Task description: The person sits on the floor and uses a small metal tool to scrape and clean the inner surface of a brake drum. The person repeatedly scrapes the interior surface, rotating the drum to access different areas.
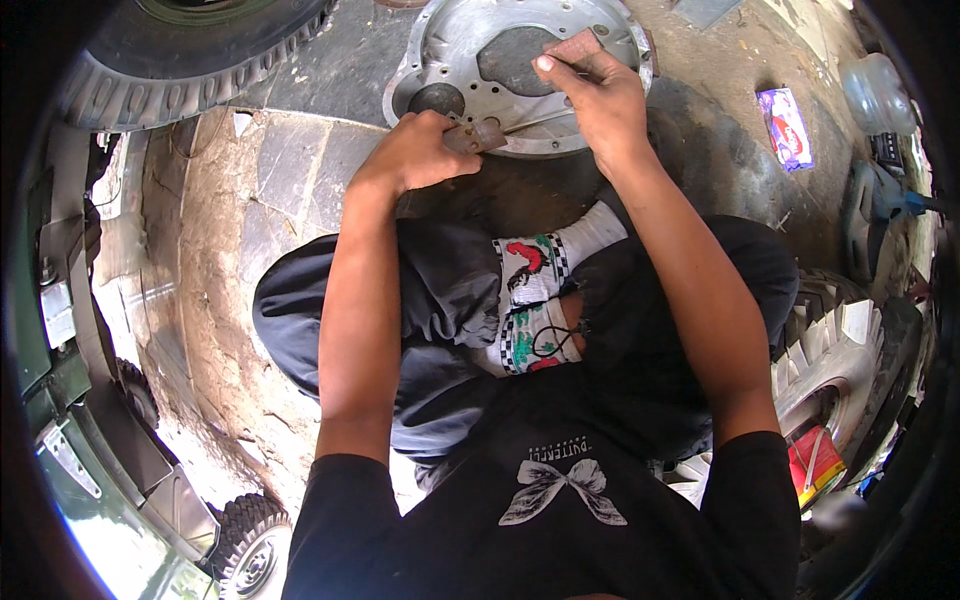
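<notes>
A round cast metal housing (425,45) with bolt holes and a central opening lies on the floor in front of me. My left hand (420,150) is closed on a small metal plate with holes (480,135) over its lower-left rim. My right hand (605,110), over the housing's right side, grips a pinkish-brown flat rectangular piece (570,45), perhaps sandpaper, between thumb and fingers. A thin rod (535,120) runs from near the plate toward my right hand; I cannot tell which hand holds it.
Tyres (175,90) stand at the upper left and lower right (830,350). A purple packet (785,128), a clear jug (877,95) and a blue tool (880,200) are on the right. A red-yellow box (808,460) sits lower right. Green vehicle bodywork (70,500) lines the left.
</notes>
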{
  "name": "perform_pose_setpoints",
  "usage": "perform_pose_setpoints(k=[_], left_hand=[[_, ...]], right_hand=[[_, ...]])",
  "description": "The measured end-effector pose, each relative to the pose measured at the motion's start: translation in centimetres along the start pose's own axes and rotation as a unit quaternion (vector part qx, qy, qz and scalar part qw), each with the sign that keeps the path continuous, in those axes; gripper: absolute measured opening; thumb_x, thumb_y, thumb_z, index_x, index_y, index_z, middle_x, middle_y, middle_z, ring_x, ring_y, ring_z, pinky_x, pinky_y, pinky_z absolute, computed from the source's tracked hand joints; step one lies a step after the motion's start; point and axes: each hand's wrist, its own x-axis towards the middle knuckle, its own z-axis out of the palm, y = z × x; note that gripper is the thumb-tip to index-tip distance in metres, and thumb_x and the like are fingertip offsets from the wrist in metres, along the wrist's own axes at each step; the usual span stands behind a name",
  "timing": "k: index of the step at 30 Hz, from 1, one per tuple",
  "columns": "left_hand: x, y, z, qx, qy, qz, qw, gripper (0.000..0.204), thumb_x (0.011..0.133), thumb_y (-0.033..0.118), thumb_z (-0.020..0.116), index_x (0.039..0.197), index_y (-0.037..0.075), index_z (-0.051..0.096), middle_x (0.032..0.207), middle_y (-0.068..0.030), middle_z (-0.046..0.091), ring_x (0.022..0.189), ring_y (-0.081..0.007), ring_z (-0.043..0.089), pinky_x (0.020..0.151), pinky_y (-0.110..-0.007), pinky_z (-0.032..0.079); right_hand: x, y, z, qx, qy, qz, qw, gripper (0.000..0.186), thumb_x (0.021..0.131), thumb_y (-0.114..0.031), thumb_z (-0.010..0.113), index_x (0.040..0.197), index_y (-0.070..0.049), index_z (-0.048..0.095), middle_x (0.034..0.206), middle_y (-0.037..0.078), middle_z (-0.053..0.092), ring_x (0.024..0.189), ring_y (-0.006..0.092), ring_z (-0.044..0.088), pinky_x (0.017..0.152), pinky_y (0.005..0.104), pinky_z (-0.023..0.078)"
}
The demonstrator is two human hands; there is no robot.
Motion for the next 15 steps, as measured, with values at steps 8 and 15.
perform_pose_setpoints(k=[8, 15], left_hand=[[0.3, 0.4, 0.6, 0.027, 0.01, 0.002, 1.0, 0.064, 0.074, 0.044, 0.078, 0.115, -0.005, 0.075, 0.121, -0.0327, 0.071, 0.117, -0.0435, 0.068, 0.101, -0.046, 0.053], [-0.6, 1.0, 0.7, 0.014, -0.004, -0.009, 1.0, 0.056, 0.073, 0.041, 0.079, 0.103, -0.007, 0.075, 0.103, -0.0315, 0.074, 0.104, -0.0445, 0.072, 0.093, -0.047, 0.055]], right_hand=[[0.3, 1.2, -0.2, -0.004, -0.003, -0.022, 1.0, 0.022, 0.091, -0.018, 0.084, 0.105, -0.001, 0.079, 0.097, 0.007, 0.08, 0.091, 0.0131, 0.073, 0.088, 0.0288, 0.056], [-0.2, 1.3, -0.3, 0.005, -0.013, -0.004, 1.0, 0.023, 0.092, -0.018, 0.084, 0.106, -0.001, 0.078, 0.101, 0.004, 0.077, 0.094, 0.0115, 0.069, 0.091, 0.0278, 0.053]])
